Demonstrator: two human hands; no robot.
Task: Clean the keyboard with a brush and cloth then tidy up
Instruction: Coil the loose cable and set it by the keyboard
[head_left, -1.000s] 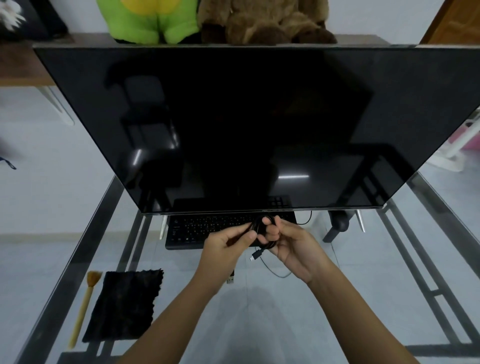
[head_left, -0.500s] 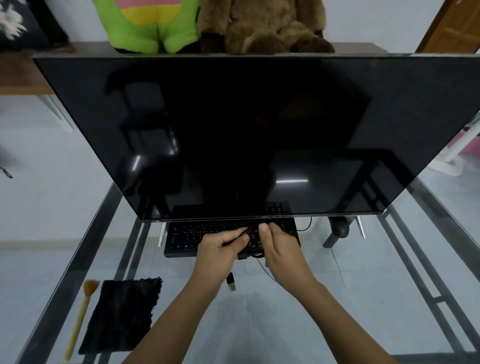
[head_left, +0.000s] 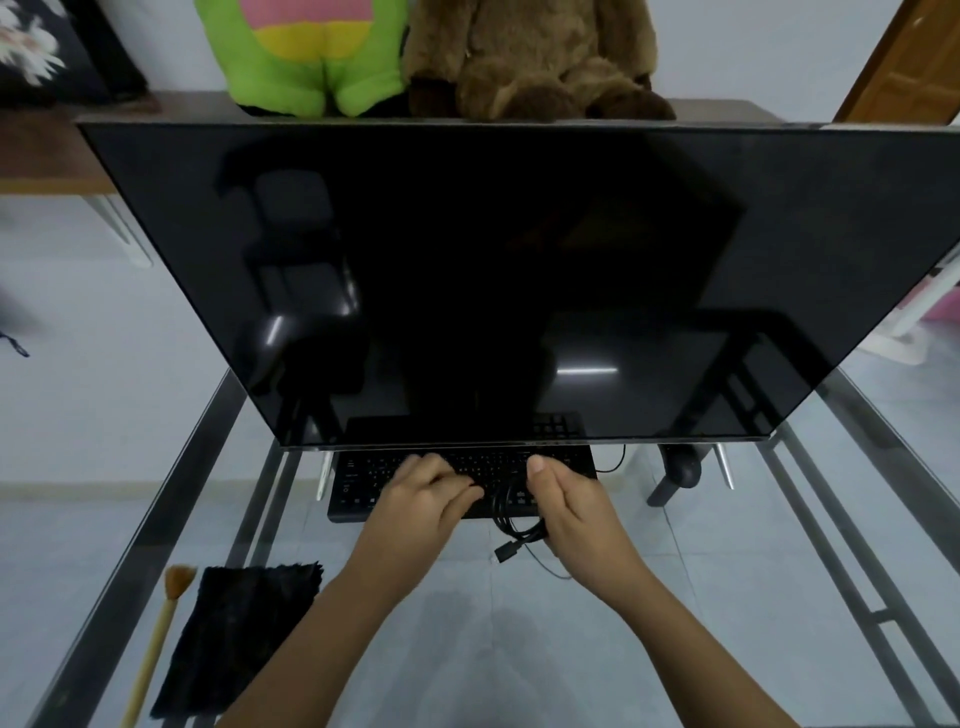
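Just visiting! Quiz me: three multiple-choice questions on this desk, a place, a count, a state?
1. Where does the brush lie? A) left of the black cloth B) on the floor C) in a hand
2. How many plush toys sit behind the monitor? A) one B) two C) four
3. The cable is: A) stretched straight B) coiled in the right hand C) cut in two
Key: 1 A, beside its left edge; 2 B, green and brown; 3 B, fingers curl round its loops.

Soft, even, cool daylight; faint shadows under the glass table (head_left: 208, 447). The dark monitor (head_left: 493, 270) carries streaks of glare (two bright ones), and wide-angle bending warps the edges.
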